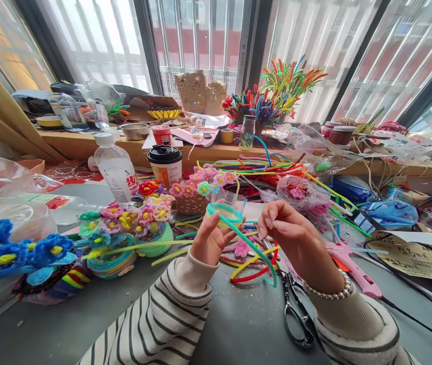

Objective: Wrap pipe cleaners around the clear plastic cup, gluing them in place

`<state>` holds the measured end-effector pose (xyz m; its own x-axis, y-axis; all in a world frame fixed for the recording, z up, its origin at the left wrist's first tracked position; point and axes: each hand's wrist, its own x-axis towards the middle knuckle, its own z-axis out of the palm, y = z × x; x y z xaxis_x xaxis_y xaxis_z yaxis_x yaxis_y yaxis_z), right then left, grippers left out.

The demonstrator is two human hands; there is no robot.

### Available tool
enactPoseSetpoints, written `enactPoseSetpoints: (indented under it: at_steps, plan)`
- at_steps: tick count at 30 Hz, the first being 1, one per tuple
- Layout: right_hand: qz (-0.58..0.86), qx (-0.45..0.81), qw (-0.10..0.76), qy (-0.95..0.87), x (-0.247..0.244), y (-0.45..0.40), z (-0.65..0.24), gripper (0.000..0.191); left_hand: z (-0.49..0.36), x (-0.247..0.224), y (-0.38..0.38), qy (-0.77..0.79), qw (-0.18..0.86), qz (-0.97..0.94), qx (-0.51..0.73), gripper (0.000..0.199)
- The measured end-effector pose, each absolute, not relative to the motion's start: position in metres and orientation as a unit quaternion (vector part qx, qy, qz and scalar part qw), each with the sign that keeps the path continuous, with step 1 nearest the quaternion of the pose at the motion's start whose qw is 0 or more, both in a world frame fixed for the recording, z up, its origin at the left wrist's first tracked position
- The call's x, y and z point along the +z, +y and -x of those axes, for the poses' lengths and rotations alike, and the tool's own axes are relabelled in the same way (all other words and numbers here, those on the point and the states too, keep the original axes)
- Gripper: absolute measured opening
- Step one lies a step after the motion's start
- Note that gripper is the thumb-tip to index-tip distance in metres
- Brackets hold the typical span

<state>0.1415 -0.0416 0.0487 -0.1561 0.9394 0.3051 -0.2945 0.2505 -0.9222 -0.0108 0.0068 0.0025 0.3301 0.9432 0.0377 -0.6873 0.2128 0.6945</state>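
Observation:
My left hand [209, 239] is curled around a small round coil of green and yellow pipe cleaner [226, 219], held up over the table. A loose green tail of pipe cleaner [256, 248] hangs from it, down and to the right. Just right of the coil, apart from it, is my right hand [294, 230]. Its thumb and fingertips are pinched together; whatever they hold is too small to make out. Below lie yellow and red pipe cleaners [252, 274] and a pink fuzzy flower [241, 248]. Black-handled scissors [295, 317] rest under my right wrist.
A pink glue gun [356, 271] with a black cord lies at right. Flower-topped pipe cleaner baskets [109, 258] stand at left. Behind are a water bottle [113, 170], a lidded paper cup [165, 165] and a pipe cleaner heap [261, 170], before a cluttered windowsill [201, 153].

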Motion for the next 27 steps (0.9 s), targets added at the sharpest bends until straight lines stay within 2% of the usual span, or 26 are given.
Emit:
enactPoseSetpoints:
  at_steps: [4,8,11,14,18,27]
  plan:
    - [0.351,0.487,0.556,-0.574,0.049,-0.041,-0.143,0.008,0.007,-0.001,0.005,0.232,0.712,-0.341,0.569,0.054]
    - [0.428,0.37,0.544,-0.619,0.049,-0.039,-0.145,0.011,-0.001,0.004,-0.006,0.243,0.568,-0.384,0.686,0.06]
    - [0.453,0.288,0.539,-0.649,0.048,-0.038,-0.146,0.014,-0.006,0.01,-0.015,0.213,0.523,-0.409,0.717,0.061]
    - [0.459,0.201,0.516,-0.695,0.049,-0.039,-0.147,0.014,-0.007,0.01,-0.017,0.207,0.532,-0.414,0.709,0.057]
    - [0.433,0.132,0.428,-0.782,0.052,-0.041,-0.148,0.044,-0.002,-0.002,-0.007,0.215,0.554,-0.423,0.685,0.056]
    - [0.461,0.215,0.368,-0.778,0.063,-0.047,-0.146,0.023,0.002,-0.016,0.003,0.227,0.646,-0.489,0.541,0.056]
